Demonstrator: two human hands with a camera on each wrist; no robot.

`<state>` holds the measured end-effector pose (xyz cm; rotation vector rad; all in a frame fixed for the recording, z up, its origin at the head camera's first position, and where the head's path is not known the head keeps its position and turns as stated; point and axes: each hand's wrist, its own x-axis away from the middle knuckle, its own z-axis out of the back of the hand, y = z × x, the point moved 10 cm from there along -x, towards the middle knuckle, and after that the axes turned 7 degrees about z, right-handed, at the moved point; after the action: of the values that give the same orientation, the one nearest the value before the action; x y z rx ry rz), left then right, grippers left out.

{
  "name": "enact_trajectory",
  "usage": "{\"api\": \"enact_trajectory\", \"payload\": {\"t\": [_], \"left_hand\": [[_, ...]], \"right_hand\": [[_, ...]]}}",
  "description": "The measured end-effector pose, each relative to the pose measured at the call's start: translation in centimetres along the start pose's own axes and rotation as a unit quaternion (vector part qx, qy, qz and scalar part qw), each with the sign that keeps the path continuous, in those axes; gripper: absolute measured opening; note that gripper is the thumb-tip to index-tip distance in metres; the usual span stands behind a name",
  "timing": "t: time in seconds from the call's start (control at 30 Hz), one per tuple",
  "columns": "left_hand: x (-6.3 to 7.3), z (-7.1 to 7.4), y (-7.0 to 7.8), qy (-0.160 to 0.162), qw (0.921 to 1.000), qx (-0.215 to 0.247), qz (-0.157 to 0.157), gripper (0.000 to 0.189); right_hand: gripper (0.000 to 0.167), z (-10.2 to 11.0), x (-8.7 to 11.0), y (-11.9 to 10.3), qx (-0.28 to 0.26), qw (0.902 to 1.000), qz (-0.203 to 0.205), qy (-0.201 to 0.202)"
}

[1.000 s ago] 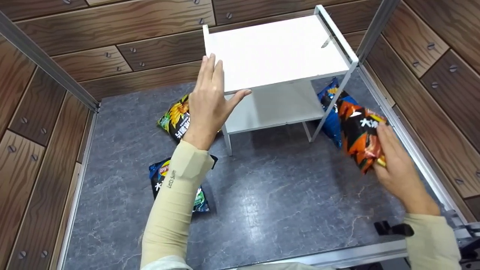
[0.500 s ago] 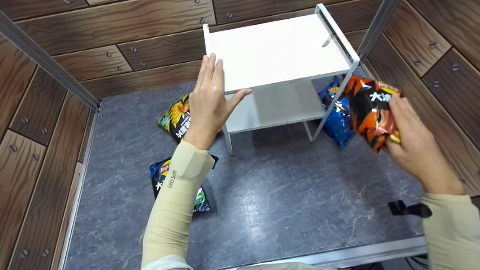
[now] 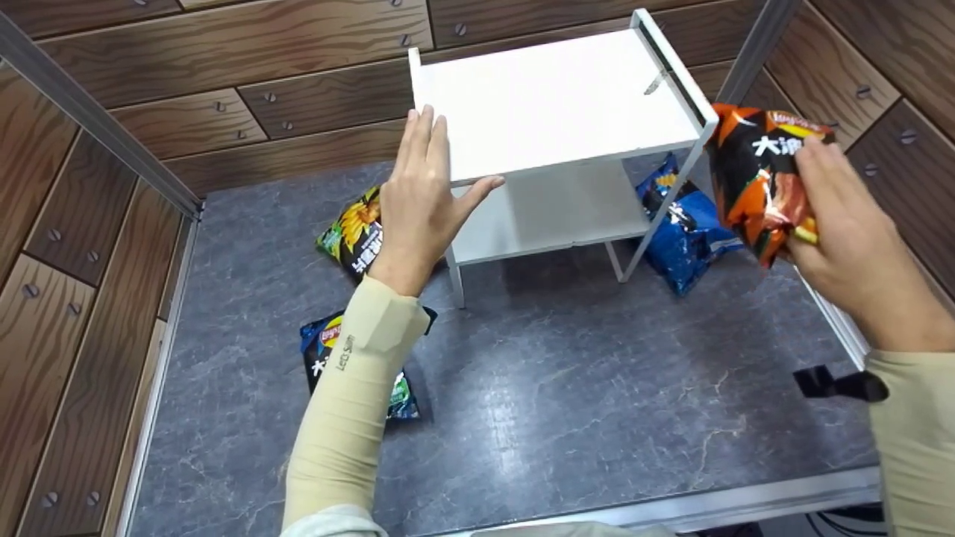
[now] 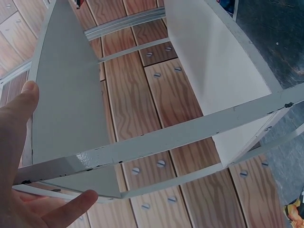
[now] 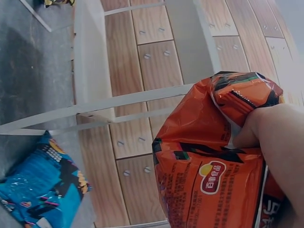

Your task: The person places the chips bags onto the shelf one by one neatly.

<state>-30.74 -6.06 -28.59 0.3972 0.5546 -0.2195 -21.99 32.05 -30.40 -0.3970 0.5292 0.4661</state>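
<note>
My right hand point(image 3: 858, 231) grips an orange and black chip bag point(image 3: 772, 175), raised beside the right end of a white two-tier shelf point(image 3: 552, 104). In the right wrist view the thumb presses into the orange back of the bag point(image 5: 204, 166). My left hand point(image 3: 418, 194) lies along the shelf's left end, fingers straight and thumb spread over the front corner. The left wrist view shows the thumb point(image 4: 28, 95) above the top board and a fingertip point(image 4: 88, 199) below the end frame.
Beside the shelf's right legs lies a blue chip bag point(image 3: 683, 239). A black and yellow bag point(image 3: 354, 231) is on the floor at the left, partly behind my left hand. Another dark bag point(image 3: 321, 339) lies nearer, under my left forearm. Wood-patterned walls point(image 3: 321, 97) enclose the grey floor point(image 3: 567, 373).
My right hand has lifted the orange and black chip bag upward and to the right, from low by the blue bag to about the shelf-top's height. The left hand stays in place.
</note>
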Motion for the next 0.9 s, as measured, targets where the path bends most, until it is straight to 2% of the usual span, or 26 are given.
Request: {"api": "enact_trajectory", "payload": {"t": [0.13,0.47,0.63,0.77,0.9], "left_hand": [[-0.1,-0.1,-0.1,-0.005,1.0,0.002,0.003,0.095],[0.0,-0.1,-0.2,-0.002,1.0,-0.007,0.002,0.096],[-0.1,-0.1,-0.2,-0.003,1.0,-0.006,0.003,0.096],[-0.1,-0.1,-0.1,0.001,1.0,-0.005,0.0,0.097],[-0.1,-0.1,0.0,0.002,1.0,-0.002,-0.002,0.097]], "right_hand": [[0.081,0.9,-1.1,-0.2,0.014,0.9998,-0.006,-0.015],[0.076,3.0,-4.5,-1.4,0.062,0.9978,-0.004,-0.023],[0.069,3.6,-6.2,-2.5,0.081,0.9966,0.004,-0.018],[0.068,4.0,-7.5,-3.7,0.096,0.9953,0.006,-0.012],[0.07,4.4,-8.8,-5.3,0.108,0.9938,0.027,-0.001]]}}
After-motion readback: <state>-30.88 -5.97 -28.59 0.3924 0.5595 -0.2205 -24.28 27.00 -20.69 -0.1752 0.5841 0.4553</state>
